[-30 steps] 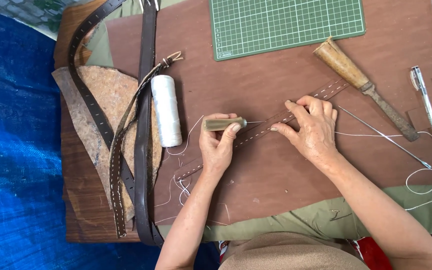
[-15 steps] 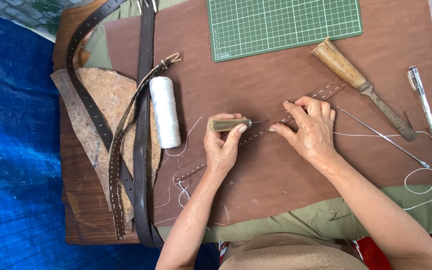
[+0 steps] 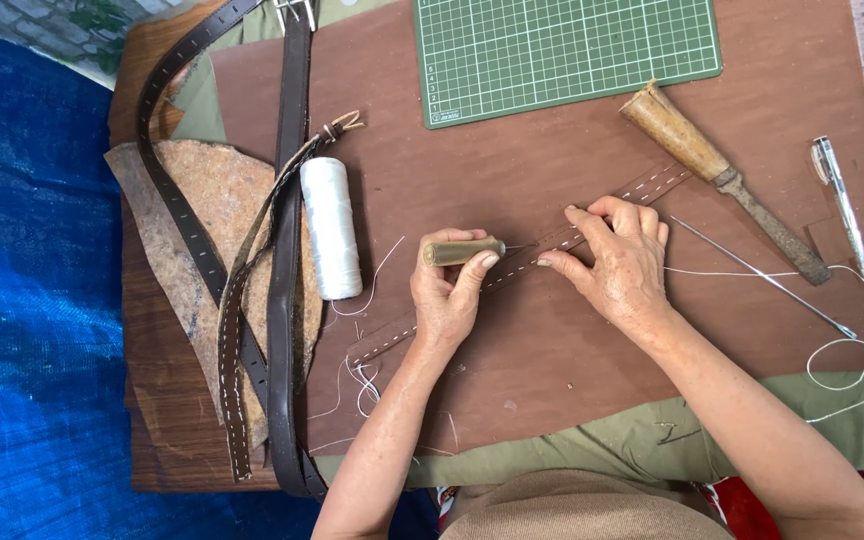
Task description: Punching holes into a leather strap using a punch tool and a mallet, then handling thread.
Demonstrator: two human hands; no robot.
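Head view, looking down on a table (image 3: 572, 400) covered by a brown leather sheet. The left hand (image 3: 449, 290) is closed around an awl (image 3: 464, 250) with a stubby olive-brown handle; its thin metal tip points toward 3 o'clock and meets the strap (image 3: 532, 255). The awl's long axis runs almost level, from 9 to 3 o'clock, rising slightly at the tip end. The strap is a narrow brown leather strip edged with two rows of pale stitching; its long axis runs diagonally from 8 o'clock to 2 o'clock across the middle of the sheet. The right hand (image 3: 620, 268) lies palm down on the strap, at 3 o'clock from the awl, fingertips pressing it flat and grasping nothing. A white thread (image 3: 857, 345) loops away at 4 o'clock from this hand, beside a long needle (image 3: 762, 277). At 9 o'clock from the awl stands a white thread spool (image 3: 331, 228), with dark belts (image 3: 285, 250) beyond it. A green cutting mat (image 3: 567, 50) lies at 12 o'clock, and a wooden-handled tool (image 3: 722, 178) at 2 o'clock.
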